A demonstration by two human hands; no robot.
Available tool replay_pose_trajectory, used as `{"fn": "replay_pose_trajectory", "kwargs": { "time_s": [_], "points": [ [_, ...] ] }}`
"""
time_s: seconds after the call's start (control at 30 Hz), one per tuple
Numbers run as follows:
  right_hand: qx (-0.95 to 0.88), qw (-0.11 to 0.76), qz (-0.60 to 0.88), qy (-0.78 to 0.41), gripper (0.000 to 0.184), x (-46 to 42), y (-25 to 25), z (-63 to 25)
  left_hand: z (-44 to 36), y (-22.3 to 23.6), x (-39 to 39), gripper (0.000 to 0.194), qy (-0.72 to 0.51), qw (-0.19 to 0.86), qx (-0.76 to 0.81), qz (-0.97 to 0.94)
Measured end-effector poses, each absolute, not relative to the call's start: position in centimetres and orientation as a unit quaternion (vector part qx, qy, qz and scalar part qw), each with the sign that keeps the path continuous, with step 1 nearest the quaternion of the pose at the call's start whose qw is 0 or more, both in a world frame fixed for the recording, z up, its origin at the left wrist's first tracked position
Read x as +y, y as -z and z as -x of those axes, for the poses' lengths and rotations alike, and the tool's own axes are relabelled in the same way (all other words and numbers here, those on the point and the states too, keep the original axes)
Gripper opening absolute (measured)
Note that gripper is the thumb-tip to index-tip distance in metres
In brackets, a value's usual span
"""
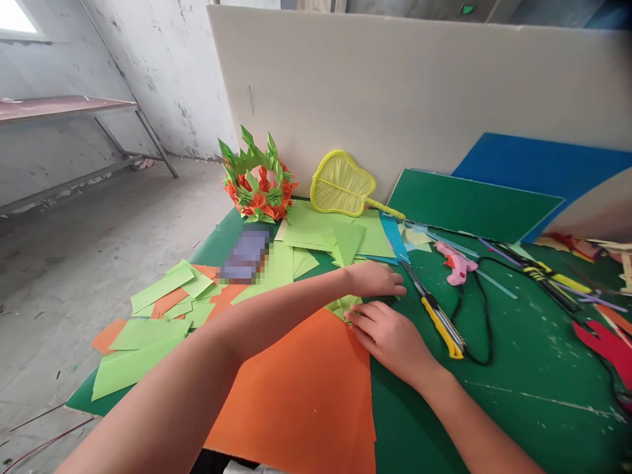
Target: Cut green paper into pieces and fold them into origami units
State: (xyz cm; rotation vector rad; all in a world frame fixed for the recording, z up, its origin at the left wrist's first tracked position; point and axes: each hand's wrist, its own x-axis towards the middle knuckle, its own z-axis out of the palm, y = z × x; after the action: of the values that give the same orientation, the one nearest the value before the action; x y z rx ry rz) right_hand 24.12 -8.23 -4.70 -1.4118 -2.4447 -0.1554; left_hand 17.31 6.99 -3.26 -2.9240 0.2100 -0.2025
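My left hand (378, 280) reaches across from the left with its fingers bent down and drawn together; whatever they may pinch is hidden. Just below it, my right hand (390, 336) grips the edge of a small folded piece of light green paper (344, 306) between its fingertips. That piece lies at the top edge of large orange paper sheets (301, 388). Behind my left hand, a pointed green paper piece (348, 240) rests on light green sheets (309, 227).
Left lie cut green papers (148, 334) and a blurred purple phone-like rectangle (245, 257). Behind are an orange-green paper-folded ring (259, 184) and a yellow fan (340, 184). Right are a yellow utility knife (442, 326), a pink glue gun (457, 262) and its black cord.
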Motion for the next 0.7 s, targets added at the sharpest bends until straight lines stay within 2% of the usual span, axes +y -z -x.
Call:
{"fn": "replay_pose_trajectory", "kwargs": {
  "time_s": [0.2,0.37,0.7],
  "points": [
    [-0.833,0.144,0.531,0.056,0.027,-7.8,4.8,-25.8,-17.5,2.9,7.0,0.027,0.090,0.105,0.015,0.990],
    [-0.772,0.169,0.606,0.093,0.027,-6.4,5.7,-27.6,-17.2,2.0,7.0,0.034,0.102,0.071,-0.027,0.992],
    [-0.758,0.215,0.604,0.122,0.031,-5.5,7.1,-28.3,-16.2,2.6,6.9,0.036,0.114,-0.015,-0.061,0.991]
  ]
}}
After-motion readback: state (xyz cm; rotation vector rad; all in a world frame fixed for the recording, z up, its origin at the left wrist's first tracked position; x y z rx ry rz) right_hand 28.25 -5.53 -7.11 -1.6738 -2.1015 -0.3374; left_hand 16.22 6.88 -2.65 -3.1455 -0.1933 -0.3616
